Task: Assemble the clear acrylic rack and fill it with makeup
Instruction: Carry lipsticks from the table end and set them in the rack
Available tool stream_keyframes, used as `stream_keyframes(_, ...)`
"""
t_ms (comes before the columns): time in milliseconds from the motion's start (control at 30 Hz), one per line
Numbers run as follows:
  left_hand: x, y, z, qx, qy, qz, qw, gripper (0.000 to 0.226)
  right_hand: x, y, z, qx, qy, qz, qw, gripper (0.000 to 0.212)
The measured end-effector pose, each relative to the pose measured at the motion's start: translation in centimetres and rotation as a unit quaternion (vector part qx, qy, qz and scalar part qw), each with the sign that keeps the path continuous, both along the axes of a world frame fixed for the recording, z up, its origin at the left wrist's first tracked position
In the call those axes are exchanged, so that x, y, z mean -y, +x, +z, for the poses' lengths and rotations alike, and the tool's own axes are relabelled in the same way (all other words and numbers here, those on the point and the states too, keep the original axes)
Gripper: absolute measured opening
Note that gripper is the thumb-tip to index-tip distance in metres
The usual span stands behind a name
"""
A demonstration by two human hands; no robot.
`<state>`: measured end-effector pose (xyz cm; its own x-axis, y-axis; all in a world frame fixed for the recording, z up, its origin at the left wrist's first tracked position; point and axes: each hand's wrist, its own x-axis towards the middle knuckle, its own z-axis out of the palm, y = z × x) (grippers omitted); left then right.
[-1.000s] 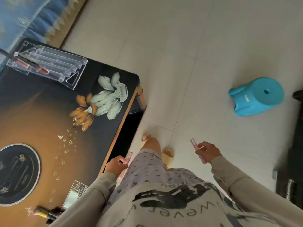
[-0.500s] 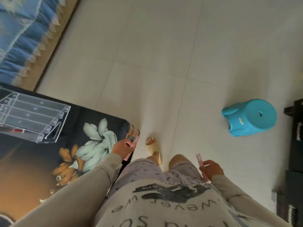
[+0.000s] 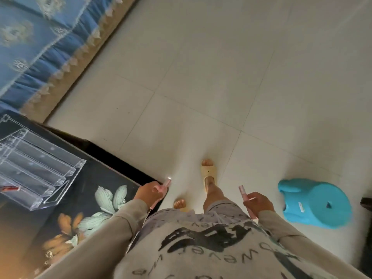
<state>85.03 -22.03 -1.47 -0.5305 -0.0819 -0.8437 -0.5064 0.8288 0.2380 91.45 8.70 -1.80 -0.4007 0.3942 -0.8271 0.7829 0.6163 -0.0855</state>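
1. Broadly, pale tiled floor (image 3: pixel 201 77) fills most of the frame, with a blue patterned bed cover (image 3: pixel 36 37) in the upper left and one turquoise plastic stool (image 3: pixel 316 204) at the right edge.
2. One dark counter (image 3: pixel 112 176) with painted flowers takes up the lower left, and the person stands just beside its corner.
3. One clear acrylic rack (image 3: pixel 36 174) sits on the counter at the left edge, looking fully assembled, with stepped tiers; a single red item (image 3: pixel 10 188) lies in its lowest tier, and the other tiers appear bare.
4. Two hands show at centre bottom: the left hand (image 3: pixel 149 193) is closed around one pink tube (image 3: pixel 164 186) over the counter's corner, and the right hand (image 3: pixel 259 202) grips a second pink tube (image 3: pixel 244 195) out over the floor.
5. Judging by this, the filling step is in hand: makeup is being carried to the rack. The next move probably calls for swinging both hands toward the lower left and laying each tube lengthwise in an open tier.
6. Count: one rack, two pink tubes, one item already shelved.
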Motion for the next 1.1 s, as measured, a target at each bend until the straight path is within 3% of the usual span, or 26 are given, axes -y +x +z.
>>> stream_keyframes(167,-0.5,-1.4,-0.7,0.022,-0.032,0.115,0.993,0.02,-1.8,-10.7,0.2,-0.066,-0.04,0.101,0.992,0.015)
stream_keyframes(500,-4.3,-1.4,-0.9,0.056,-0.053,0.349,0.934,0.038,0.9,-26.3,-0.1,-0.077,-0.103,0.335,0.933,0.031)
stream_keyframes(633,-3.9,-3.2,-0.9,0.058,-0.043,0.429,0.9,0.028,3.9,-31.4,-0.5,-0.059,-0.106,0.403,0.907,0.031)
stream_keyframes(767,-1.7,-7.0,-1.2,0.047,-0.041,0.451,0.89,0.021,7.2,-36.3,-1.5,-0.042,-0.096,0.444,0.89,0.018)
stream_keyframes(933,3.4,-13.5,-0.5,-0.009,-0.026,0.494,0.869,0.029,11.4,-42.2,-1.5,-0.033,-0.07,0.462,0.883,0.021)
stream_keyframes(1100,9.0,-19.8,0.8,-0.069,-0.031,0.499,0.863,0.017,16.0,-47.5,-1.0,-0.069,-0.05,0.46,0.884,0.019)
